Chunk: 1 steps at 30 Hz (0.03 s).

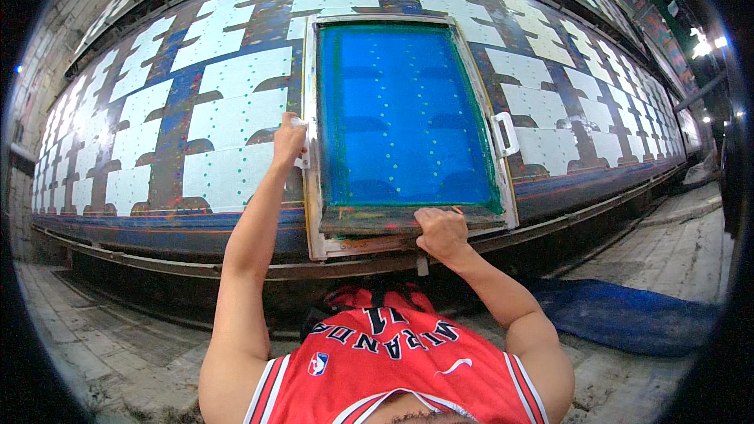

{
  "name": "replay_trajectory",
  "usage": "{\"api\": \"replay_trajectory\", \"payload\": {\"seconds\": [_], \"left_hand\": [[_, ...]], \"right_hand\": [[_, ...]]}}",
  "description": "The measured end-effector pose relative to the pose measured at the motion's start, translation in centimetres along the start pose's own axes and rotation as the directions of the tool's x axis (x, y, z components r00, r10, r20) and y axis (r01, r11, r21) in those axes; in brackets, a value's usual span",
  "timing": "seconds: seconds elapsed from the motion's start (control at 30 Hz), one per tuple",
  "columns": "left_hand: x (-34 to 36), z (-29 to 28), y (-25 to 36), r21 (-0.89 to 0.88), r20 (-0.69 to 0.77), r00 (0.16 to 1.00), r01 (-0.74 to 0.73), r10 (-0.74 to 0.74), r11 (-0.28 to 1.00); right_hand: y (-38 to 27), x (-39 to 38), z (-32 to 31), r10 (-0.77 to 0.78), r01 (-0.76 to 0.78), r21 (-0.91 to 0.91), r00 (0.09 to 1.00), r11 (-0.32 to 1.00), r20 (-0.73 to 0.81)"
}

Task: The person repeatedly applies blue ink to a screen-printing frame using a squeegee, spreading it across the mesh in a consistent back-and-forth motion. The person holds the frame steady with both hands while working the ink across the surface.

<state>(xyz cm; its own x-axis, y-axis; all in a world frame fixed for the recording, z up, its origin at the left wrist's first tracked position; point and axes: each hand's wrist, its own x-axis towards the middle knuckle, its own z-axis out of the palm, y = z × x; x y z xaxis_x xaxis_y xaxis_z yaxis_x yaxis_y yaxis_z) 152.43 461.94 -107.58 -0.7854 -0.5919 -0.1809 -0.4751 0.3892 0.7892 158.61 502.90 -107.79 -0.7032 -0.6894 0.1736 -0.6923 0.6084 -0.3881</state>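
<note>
A screen printing frame [312,196] with a blue mesh [404,94] lies flat on the long table in front of me. Rows of small green dots show on the mesh, and green ink lines its edges. My left hand [290,140] is closed round the white handle on the frame's left side. Across the near end of the screen lies a dark, ink-stained squeegee [365,222], and my right hand [442,233] grips it right of its middle. The matching white handle [506,134] on the right side is free of any hand.
White cut fabric pieces [239,126] with green dots lie in rows across the dark, paint-stained table [169,133]. A rail [181,268] runs along its near edge. Blue cloth [620,318] lies on the floor [141,330] at the right. Another table with white pieces stands beyond.
</note>
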Motion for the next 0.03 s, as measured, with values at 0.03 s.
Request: {"api": "replay_trajectory", "payload": {"seconds": [0.03], "left_hand": [[-0.04, -0.08, 0.12, -0.050, 0.000, 0.999, 0.039, -0.039, 0.998]], "right_hand": [[0.08, 0.42, 0.39, 0.011, -0.011, -0.026, 1.000, 1.000, 0.010]]}}
